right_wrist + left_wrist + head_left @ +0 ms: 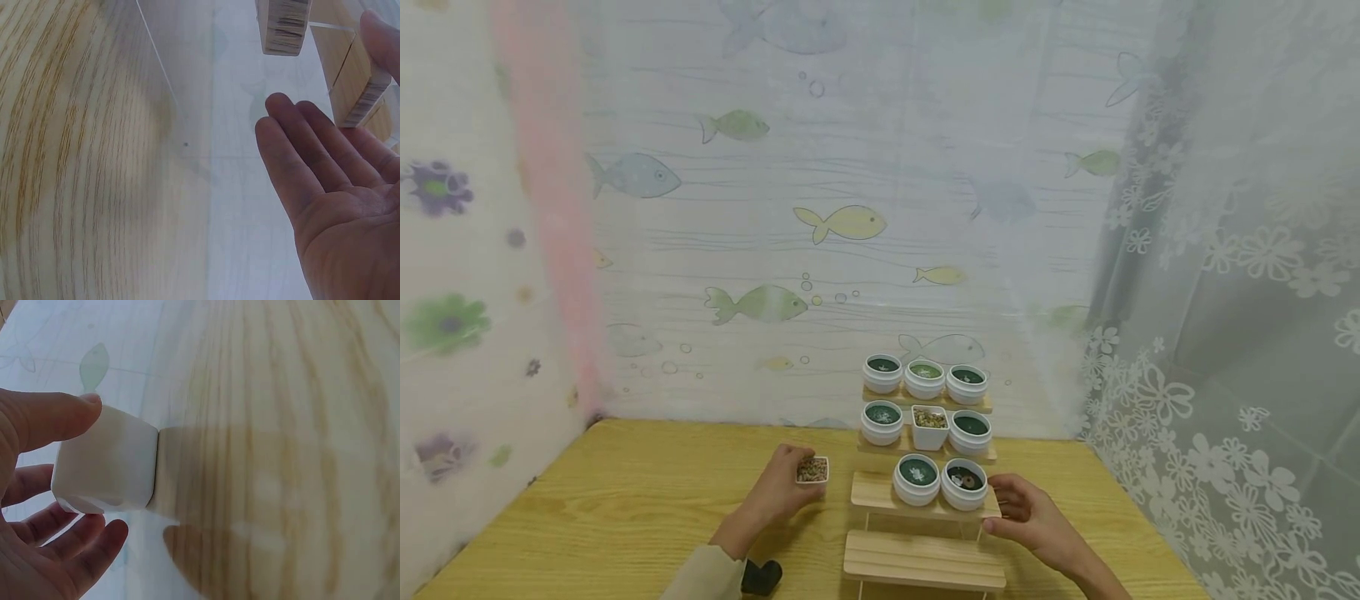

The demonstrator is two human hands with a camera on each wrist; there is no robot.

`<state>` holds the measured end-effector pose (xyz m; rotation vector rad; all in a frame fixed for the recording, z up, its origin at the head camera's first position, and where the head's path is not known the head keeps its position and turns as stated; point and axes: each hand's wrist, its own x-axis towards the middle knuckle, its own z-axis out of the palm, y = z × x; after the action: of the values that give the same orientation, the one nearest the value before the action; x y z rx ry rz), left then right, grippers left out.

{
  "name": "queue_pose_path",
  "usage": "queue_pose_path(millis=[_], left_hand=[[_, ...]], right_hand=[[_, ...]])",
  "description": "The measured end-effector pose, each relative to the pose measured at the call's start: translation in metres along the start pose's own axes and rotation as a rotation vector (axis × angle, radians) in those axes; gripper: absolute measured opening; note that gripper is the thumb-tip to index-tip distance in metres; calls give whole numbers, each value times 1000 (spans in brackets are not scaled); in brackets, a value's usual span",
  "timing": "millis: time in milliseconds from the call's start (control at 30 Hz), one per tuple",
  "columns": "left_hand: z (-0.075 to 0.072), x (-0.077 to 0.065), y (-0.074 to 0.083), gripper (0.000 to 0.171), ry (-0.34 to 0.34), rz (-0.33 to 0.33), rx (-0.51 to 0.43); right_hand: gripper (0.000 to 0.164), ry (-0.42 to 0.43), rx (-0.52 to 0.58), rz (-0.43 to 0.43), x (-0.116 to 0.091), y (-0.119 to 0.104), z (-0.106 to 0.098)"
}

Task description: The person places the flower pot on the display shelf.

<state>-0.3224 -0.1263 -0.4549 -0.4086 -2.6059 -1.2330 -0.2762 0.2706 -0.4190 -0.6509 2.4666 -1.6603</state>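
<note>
My left hand holds a small white square cup by its sides, with brown grain-like bits inside. In the left wrist view the same cup sits against the wooden table, thumb on one side and fingers on the other. My right hand is at the right end of a stepped wooden rack, fingers extended and thumb apart. In the right wrist view, the thumb lies by a board's end; whether it touches cannot be told. Round white pots with dark green contents stand on the rack.
Another square white cup of bits stands on the rack's middle level. The lowest board is bare. A black heart-shaped object lies near the left sleeve. Fish-patterned sheeting hangs behind the yellowish wooden table.
</note>
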Motion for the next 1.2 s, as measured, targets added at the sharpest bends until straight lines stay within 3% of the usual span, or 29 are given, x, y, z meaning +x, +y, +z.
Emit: queue_pose_path(millis=[733,1200], left_hand=[[-1,-1,-3,57,-2,-46,-48],[-2,0,1,56,11,-32,-7]], right_hand=[[60,-2,0,-16,0,2,0],[59,-7,8,-19,0,3,0]])
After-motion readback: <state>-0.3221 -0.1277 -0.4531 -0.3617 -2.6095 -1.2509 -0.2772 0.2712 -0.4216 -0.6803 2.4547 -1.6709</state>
